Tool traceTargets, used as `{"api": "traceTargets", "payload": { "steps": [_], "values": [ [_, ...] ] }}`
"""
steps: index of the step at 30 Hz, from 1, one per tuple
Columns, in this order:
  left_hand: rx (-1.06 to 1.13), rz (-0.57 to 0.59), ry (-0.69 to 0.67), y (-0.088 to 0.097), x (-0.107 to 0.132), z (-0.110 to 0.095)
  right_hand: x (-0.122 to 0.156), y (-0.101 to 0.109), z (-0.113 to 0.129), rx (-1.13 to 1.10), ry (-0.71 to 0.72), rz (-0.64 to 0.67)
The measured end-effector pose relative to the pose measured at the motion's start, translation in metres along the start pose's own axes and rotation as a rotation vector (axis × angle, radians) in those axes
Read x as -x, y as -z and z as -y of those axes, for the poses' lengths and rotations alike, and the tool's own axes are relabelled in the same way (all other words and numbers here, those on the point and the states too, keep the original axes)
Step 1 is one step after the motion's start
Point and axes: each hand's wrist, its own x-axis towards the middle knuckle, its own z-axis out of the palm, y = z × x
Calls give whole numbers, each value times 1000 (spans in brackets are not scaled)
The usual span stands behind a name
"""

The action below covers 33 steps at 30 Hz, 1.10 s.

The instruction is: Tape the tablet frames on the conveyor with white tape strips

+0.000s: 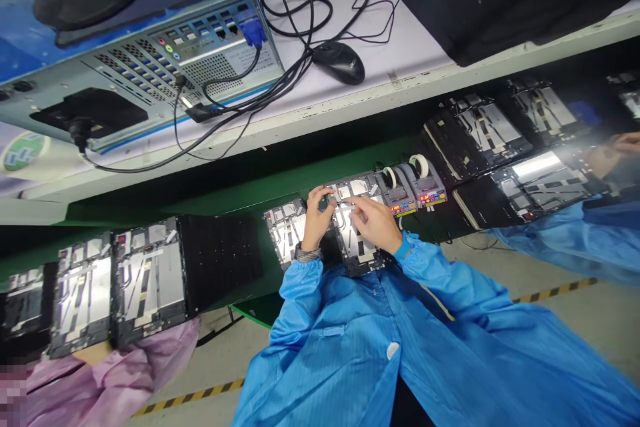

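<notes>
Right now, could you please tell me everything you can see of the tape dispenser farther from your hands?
The tape dispenser is a boxy grey unit, with a roll of white tape upright on top and a front panel of small coloured buttons and red lights. It sits on the green belt, beside a similar dispenser; whether they touch cannot be told.

1. Open tablet panel [356, 259]: exposed metal plates and strips of tape, lying flat on the green worktop [253, 303].
2. Left hand [317, 219]: fingers curled over the panel's upper edge, wristwatch on.
3. Right hand [375, 221]: fingertips resting on the panel, just beside the left hand.
</notes>
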Motion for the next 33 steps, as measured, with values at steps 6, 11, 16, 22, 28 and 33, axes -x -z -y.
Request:
{"api": "traceTargets", "payload": {
  "steps": [6, 11, 16, 22, 28, 33],
  "values": [
    [40, -34, -2, -3, -1, 4, -43, 11, -5, 746, 417, 79],
    [49, -37, -23, -4, -2, 8, -52, 8, -13, 796, 494, 137],
    [44, -33, -32, -4, -2, 9, -57, 6, -22, 727, 520, 118],
    [-10, -23, -13, -3, -1, 3, -63, 5, -20, 504, 404, -114],
    [-5, -25, 5, -3, -1, -1, -49, -9, -24, 606, 450, -48],
    [-1, -30, -15, -3, -1, -2, -43, -18, -26, 694, 473, -38]
  ]
}}
